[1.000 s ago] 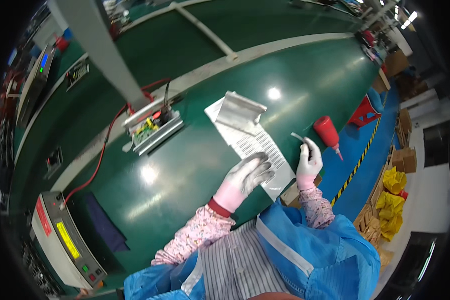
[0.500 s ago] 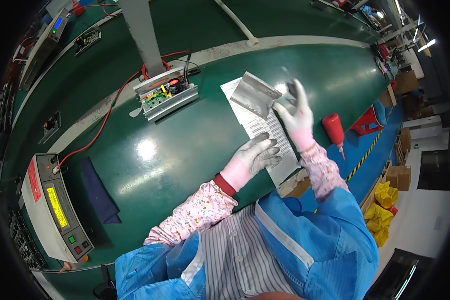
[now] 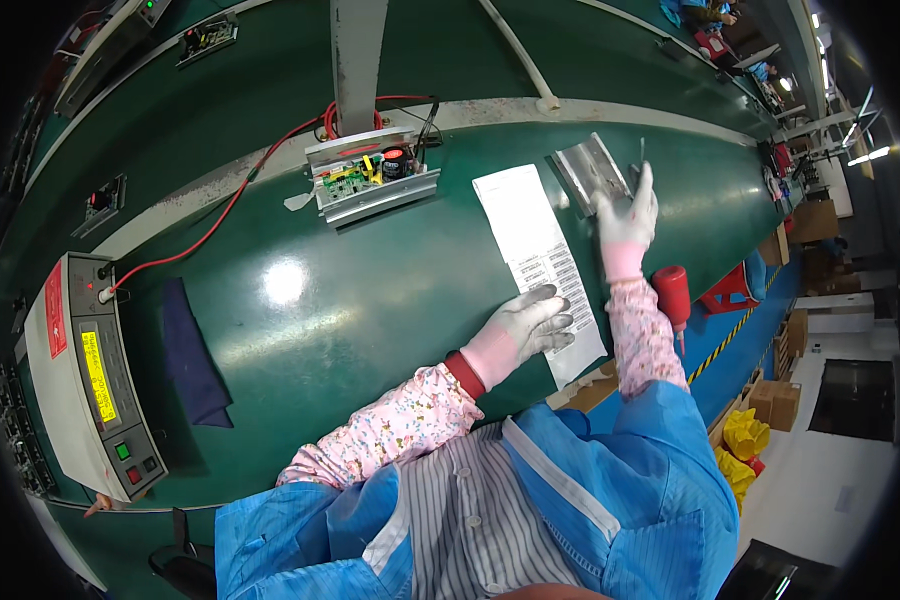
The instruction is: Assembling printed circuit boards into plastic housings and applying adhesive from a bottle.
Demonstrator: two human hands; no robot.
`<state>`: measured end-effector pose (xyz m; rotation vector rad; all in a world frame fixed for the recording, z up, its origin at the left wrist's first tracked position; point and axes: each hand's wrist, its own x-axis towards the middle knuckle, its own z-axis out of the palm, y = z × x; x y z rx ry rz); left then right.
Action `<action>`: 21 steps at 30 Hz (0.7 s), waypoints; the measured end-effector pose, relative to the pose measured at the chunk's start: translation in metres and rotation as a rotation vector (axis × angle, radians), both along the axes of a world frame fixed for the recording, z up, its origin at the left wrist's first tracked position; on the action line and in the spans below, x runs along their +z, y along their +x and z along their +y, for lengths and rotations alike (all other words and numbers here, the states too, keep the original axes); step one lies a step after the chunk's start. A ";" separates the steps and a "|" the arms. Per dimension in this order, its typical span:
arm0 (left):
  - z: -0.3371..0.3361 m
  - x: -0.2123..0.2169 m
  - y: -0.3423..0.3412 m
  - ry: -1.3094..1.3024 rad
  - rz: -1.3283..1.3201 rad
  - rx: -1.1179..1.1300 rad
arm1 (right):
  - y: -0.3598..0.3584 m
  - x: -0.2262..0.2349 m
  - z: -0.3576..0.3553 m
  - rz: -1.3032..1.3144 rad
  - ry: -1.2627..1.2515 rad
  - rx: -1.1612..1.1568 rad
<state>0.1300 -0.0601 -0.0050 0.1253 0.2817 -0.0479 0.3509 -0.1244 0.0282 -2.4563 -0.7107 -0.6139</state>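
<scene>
White gloves on both hands here. Near the table's front edge, the left hand (image 3: 530, 325) lies flat with its grip released, fingers spread on the lower end of a long white label sheet (image 3: 540, 262) running toward the far edge. Further out, the right hand (image 3: 625, 215) touches a silver metal plate (image 3: 588, 172), and its grip looks loose, though I can't tell if it's actually grasping it. Far edge middle has an open circuit board unit (image 3: 372, 178).
</scene>
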 end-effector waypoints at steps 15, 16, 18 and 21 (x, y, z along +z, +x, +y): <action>-0.002 -0.010 -0.005 0.005 -0.023 -0.035 | -0.028 0.002 0.011 0.326 -0.202 0.819; -0.002 -0.010 -0.005 -0.005 -0.027 -0.034 | -0.029 0.004 0.015 0.419 -0.144 0.766; 0.000 -0.011 -0.005 -0.029 -0.029 -0.028 | -0.030 0.006 0.022 0.611 -0.028 0.662; 0.001 -0.004 -0.001 -0.026 -0.038 -0.018 | -0.019 0.024 0.051 0.407 0.150 0.670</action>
